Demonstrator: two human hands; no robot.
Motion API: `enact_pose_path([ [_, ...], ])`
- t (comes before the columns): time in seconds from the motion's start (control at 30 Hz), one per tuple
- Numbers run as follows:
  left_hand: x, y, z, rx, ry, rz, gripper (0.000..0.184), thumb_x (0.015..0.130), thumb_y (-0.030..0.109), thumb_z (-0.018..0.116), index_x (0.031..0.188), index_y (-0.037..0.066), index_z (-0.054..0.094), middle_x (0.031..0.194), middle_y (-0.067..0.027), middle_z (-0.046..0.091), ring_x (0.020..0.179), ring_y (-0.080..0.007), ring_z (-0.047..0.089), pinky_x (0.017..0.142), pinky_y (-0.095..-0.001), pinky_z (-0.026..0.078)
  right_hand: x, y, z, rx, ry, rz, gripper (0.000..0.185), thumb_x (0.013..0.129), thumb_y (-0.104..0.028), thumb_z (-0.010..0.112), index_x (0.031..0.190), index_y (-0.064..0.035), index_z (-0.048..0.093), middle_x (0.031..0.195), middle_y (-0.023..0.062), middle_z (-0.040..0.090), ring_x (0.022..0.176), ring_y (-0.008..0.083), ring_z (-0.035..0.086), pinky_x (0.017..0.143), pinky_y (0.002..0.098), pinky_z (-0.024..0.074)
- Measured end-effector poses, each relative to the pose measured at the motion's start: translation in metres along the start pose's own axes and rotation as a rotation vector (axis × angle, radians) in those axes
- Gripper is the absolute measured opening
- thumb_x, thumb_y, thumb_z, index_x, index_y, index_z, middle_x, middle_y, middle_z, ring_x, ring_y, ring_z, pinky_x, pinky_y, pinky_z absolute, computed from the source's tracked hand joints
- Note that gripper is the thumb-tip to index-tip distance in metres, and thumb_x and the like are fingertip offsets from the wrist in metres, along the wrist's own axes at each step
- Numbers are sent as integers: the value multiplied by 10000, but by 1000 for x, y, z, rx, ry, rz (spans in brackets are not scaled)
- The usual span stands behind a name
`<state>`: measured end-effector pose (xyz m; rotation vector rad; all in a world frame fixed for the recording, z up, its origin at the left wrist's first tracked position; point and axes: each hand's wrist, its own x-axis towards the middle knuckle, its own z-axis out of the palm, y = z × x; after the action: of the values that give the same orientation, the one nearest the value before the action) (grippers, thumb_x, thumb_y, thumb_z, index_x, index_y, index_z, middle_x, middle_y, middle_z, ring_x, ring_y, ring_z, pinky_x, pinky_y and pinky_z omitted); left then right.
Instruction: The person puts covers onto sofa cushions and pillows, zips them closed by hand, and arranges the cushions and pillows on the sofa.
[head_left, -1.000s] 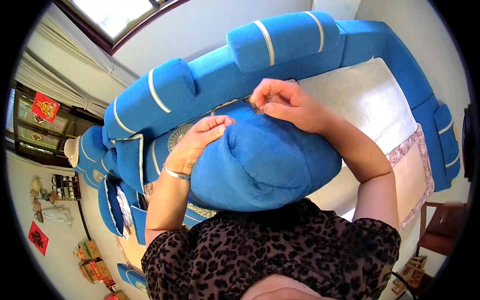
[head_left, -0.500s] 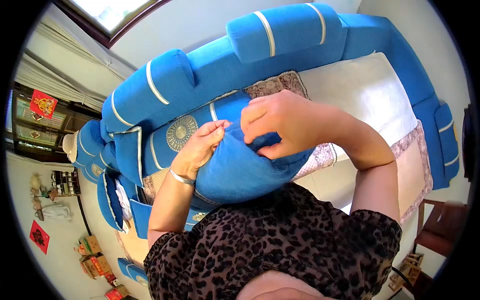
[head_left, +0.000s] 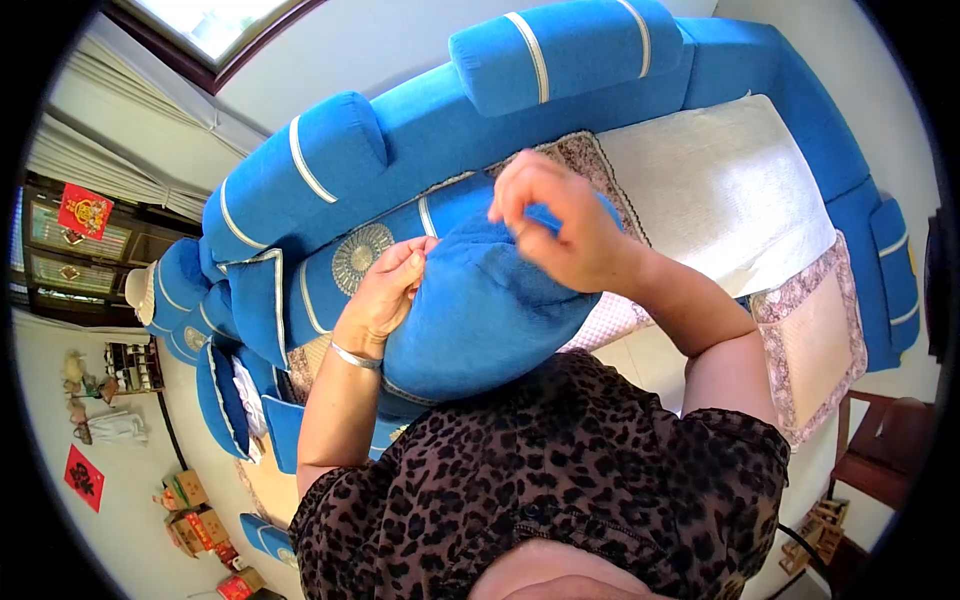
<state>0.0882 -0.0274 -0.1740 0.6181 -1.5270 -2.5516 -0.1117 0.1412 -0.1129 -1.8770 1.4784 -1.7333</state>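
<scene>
A plump blue plush cushion (head_left: pixel 480 330) is held up in front of my chest, bulging and creased toward its upper edge. My left hand (head_left: pixel 385 285), with a silver bangle at its wrist, is closed in a pinch on the cushion's left upper corner. Over the cushion's upper right side is my right hand (head_left: pixel 570 225), with bent fingers smeared by motion. Whether those fingers grip any fabric cannot be made out. Beyond the hands runs a blue sofa (head_left: pixel 425 120) with white-striped back pillows.
A white pad (head_left: pixel 725 180) covers the sofa seat at right, near a patterned seat mat (head_left: pixel 805 340). Another blue cushion (head_left: pixel 258 310) leans at the left. Cardboard boxes (head_left: pixel 195 530) stand by the left wall, and a brown chair (head_left: pixel 885 450) is at right.
My right hand has lifted up from the cushion's folds. The cushion looks rounder on top and sits slightly further left and higher. My left hand keeps its pinch.
</scene>
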Motion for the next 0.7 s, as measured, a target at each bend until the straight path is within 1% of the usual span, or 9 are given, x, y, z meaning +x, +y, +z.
enact_pose_path([
  [0.03,-4,3,3,-5,1,1,374,883,283,600,1119,-1,547,795,77,514,627,-4,402,549,-127,327,-2,-6,-1,111,43,100,150,784,-43,516,931,-53,545,958,124,571,904,282,562,811,373,466],
  [0.13,-2,0,-5,-12,-48,14,370,896,290,580,1108,-10,546,791,70,512,618,-7,392,545,-129,322,-23,43,-12,-261,-281,128,256,853,-137,451,1065,-46,564,1102,155,566,1039,288,528,923,401,405],
  [0.17,0,-2,-9,-10,-77,21,369,901,291,573,1105,-14,545,789,67,512,614,-8,389,543,-129,321,-32,71,-27,-385,-303,197,365,893,-250,426,1178,-53,543,1174,150,552,1075,330,505,944,437,377],
  [0.23,-5,-8,-6,-3,63,62,371,902,293,571,1100,-20,543,785,62,506,610,-7,383,540,-129,315,-58,122,-55,-786,-279,644,400,906,-319,441,1221,-91,537,1210,122,554,1069,287,530,916,421,399],
  [0.33,-10,-8,-9,-25,116,101,425,887,325,587,1102,-37,529,851,26,554,652,-14,431,581,-139,359,-100,153,-53,219,-92,1092,449,932,-347,417,1241,-38,519,1245,134,542,1135,260,518,964,384,401],
  [0.4,-6,-13,-20,-24,184,113,455,877,344,597,1107,-42,523,898,-1,582,699,-29,488,625,-152,408,-134,172,-20,747,195,1056,462,937,-348,420,1278,-43,482,1274,122,514,1150,237,500,971,379,405],
  [0.43,-4,-4,-7,-91,89,99,482,869,354,602,1119,-49,515,961,-40,605,787,-85,561,724,-207,468,-147,179,-4,1011,339,1006,470,939,-349,422,1297,-46,463,1288,115,501,1157,225,492,975,376,407],
  [0.6,-2,7,-9,-106,95,115,431,883,334,588,1107,-28,526,986,-62,611,862,-129,588,791,-257,484,-159,177,29,948,490,697,429,930,-266,455,1266,0,466,1250,163,524,1110,242,534,939,390,453],
  [0.7,1,6,-13,-59,179,134,403,895,333,572,1109,-7,534,998,-73,613,882,-136,593,805,-267,488,-166,186,39,1342,581,912,397,926,-235,460,1231,18,489,1202,177,556,1039,261,579,895,397,484],
])
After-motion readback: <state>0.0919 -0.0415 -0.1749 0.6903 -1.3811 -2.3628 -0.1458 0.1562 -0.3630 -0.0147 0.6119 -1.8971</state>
